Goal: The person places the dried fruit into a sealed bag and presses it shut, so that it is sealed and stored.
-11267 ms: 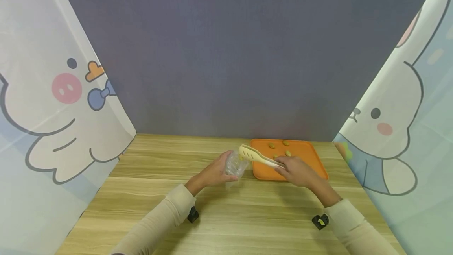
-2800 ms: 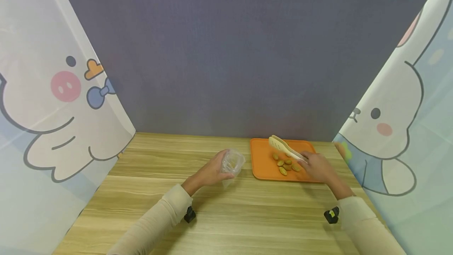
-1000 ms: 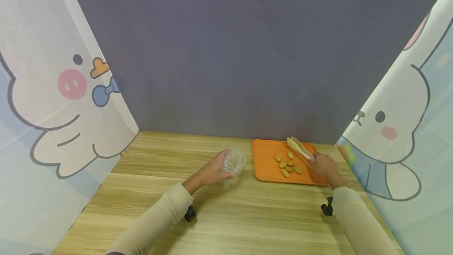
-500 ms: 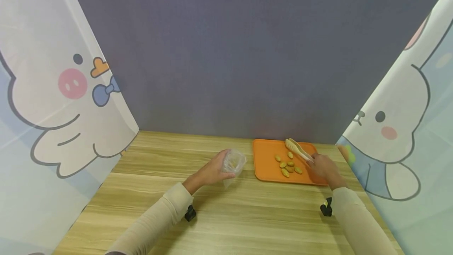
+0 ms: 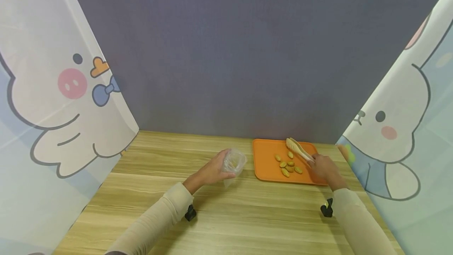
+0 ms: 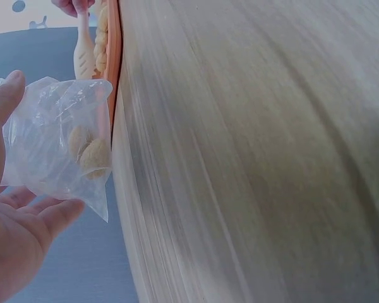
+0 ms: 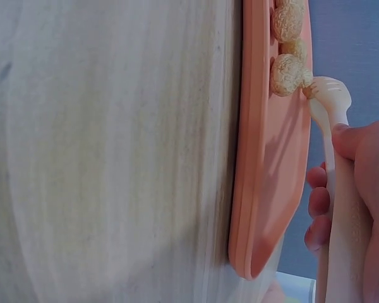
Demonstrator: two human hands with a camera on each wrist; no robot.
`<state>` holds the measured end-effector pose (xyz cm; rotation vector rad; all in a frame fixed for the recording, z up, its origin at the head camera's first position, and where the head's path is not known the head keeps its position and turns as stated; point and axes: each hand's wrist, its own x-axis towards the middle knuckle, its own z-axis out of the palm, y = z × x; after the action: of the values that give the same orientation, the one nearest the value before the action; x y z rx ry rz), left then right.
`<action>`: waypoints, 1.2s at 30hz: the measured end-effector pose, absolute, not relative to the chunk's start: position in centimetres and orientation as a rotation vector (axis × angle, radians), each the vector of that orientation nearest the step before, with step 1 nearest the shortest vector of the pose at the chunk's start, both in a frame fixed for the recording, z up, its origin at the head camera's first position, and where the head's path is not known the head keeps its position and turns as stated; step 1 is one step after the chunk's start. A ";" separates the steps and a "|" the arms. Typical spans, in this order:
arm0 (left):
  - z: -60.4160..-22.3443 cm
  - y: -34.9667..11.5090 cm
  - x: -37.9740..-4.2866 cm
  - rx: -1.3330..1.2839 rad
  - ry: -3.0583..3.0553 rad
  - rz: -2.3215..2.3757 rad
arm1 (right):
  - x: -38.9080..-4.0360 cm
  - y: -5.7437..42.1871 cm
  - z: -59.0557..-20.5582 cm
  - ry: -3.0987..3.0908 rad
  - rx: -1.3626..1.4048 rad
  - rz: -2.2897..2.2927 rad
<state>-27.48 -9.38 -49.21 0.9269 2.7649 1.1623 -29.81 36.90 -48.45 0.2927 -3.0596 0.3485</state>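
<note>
My left hand (image 5: 214,169) holds a clear plastic bag (image 5: 234,162) with its mouth spread, left of the orange tray. In the left wrist view, a couple of tan, rough-shelled nuts (image 6: 95,158), apparently unshelled peanuts, lie inside the bag (image 6: 44,136). My right hand (image 5: 323,167) grips cream-coloured tongs (image 5: 299,150) by the handles over the tray's right side. The tong heads (image 7: 331,95) are at the tray's far right, with a small bit of nut (image 7: 308,91) at one tip; whether they pinch it I cannot tell. Several more nuts (image 5: 290,164) lie on the tray.
The orange tray (image 5: 263,168) has a low rim and sits at the back right of the wooden table (image 5: 247,215). A grey panel (image 5: 226,70) rises behind the table. Printed cartoon sheets (image 5: 70,129) flank both sides. Black wrist devices (image 5: 190,213) hang under the cuffs.
The tongs have gone from the bag to the tray's far right corner. A nut at the tray's far left is gone. Over the last half second almost nothing moves; the bag stays put.
</note>
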 end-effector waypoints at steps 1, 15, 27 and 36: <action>-49.2 -9.4 -27.5 0.927 2.764 1.165 | -29.7 36.9 -48.4 -3.054 0.292 0.350; -49.0 -9.2 -27.5 0.927 2.755 1.172 | -29.1 36.6 -47.9 -2.991 0.337 0.361; -48.9 -9.0 -27.4 0.906 2.758 1.160 | -27.9 35.3 -46.9 -2.948 0.410 0.363; -48.9 -8.9 -27.4 0.882 2.753 1.161 | -26.9 34.0 -46.3 -2.888 0.488 0.349</action>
<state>-27.35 -8.86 -48.87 0.8825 2.7529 1.1610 -26.90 33.98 -46.28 0.4885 -2.8878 0.3491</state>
